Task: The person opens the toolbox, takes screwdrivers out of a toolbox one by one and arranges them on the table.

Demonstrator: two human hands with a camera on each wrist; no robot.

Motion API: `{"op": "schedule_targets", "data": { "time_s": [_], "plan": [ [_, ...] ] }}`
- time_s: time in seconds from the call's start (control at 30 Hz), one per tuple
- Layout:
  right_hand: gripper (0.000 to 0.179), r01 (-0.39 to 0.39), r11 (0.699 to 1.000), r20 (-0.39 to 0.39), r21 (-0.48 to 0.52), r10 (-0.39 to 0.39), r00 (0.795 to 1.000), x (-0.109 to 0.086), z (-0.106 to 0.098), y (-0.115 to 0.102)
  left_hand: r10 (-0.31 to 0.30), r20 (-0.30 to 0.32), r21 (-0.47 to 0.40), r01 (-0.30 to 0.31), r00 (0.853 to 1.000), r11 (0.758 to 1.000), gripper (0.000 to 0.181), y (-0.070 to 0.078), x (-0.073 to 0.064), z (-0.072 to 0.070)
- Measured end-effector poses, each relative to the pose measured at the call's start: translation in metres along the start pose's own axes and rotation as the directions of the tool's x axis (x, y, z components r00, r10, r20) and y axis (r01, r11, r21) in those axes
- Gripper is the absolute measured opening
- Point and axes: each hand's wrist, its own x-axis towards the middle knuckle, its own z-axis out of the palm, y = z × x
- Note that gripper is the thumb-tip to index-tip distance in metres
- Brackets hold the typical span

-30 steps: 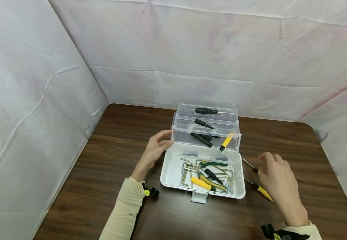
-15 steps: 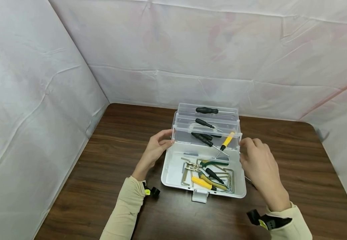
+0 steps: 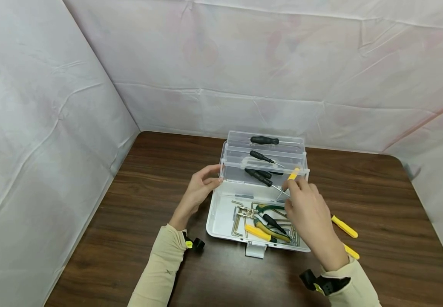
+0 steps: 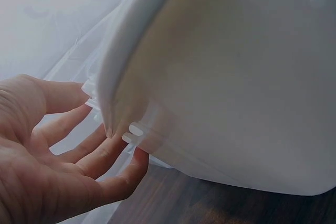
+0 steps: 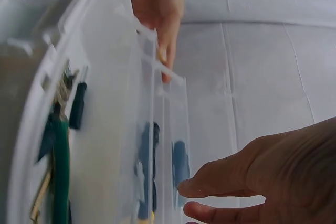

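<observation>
A white toolbox (image 3: 215,219) stands unlatched on the table, with clear tiered trays (image 3: 240,160) raised at its back. My left hand (image 3: 200,189) grips the left edge of the trays near the hinge, thumb and fingers on either side in the left wrist view. Over the box's right side is my right hand (image 3: 311,217), its fingertips by a yellow-handled screwdriver (image 3: 292,175) in the lowest tray. The right wrist view shows thumb and finger apart, nothing visibly held. Black screwdrivers (image 3: 257,177) lie in the trays. Pliers (image 3: 269,230) and hex keys (image 3: 237,221) fill the base.
Two yellow-handled screwdrivers lie on the table right of the box, one (image 3: 344,226) behind the other (image 3: 351,251), both partly covered by the right arm. A latch (image 3: 255,250) hangs at the box's front. White cloth walls (image 3: 221,106) stand behind and left.
My right hand has moved left from above the loose screwdrivers, past the box's right edge, to the yellow-handled screwdriver in the tray. The left hand stays at the tray edge.
</observation>
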Motion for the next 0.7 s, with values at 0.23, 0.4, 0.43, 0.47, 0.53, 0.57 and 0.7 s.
{"op": "schedule_targets", "data": {
  "time_s": [0.23,0.4,0.43,0.47,0.53,0.57,0.7],
  "plan": [
    [0.029,0.046,0.999,0.014,-0.016,-0.046,0.999,-0.01,0.012,-0.014,0.003,-0.004,-0.006,-0.003,1.0,1.0,0.047,-0.001,0.0,0.0],
    [0.03,0.091,0.996,0.016,-0.018,-0.09,0.996,-0.018,0.019,-0.021,0.003,-0.009,-0.005,-0.003,1.0,1.0,0.046,-0.002,0.0,-0.001],
    [0.031,0.103,0.995,0.017,-0.018,-0.103,0.995,-0.02,0.02,-0.022,0.002,-0.009,-0.003,-0.002,1.0,1.0,0.046,-0.002,0.001,-0.001],
    [0.031,0.113,0.993,0.018,-0.018,-0.113,0.993,-0.021,0.022,-0.023,0.001,-0.008,-0.002,-0.001,1.0,1.0,0.046,-0.002,0.001,0.0],
    [0.031,0.128,0.992,0.025,-0.016,-0.127,0.992,-0.024,0.025,-0.025,0.001,-0.007,0.0,-0.001,1.0,1.0,0.046,-0.002,0.001,0.0],
    [0.031,0.131,0.991,0.032,-0.018,-0.13,0.991,-0.024,0.026,-0.026,-0.001,-0.007,-0.003,0.001,1.0,1.0,0.046,-0.002,0.002,0.0],
    [0.029,0.115,0.993,0.089,-0.027,-0.112,0.99,-0.026,0.032,-0.029,-0.002,-0.008,-0.004,0.002,1.0,1.0,0.047,-0.002,0.002,0.001]
  ]
}}
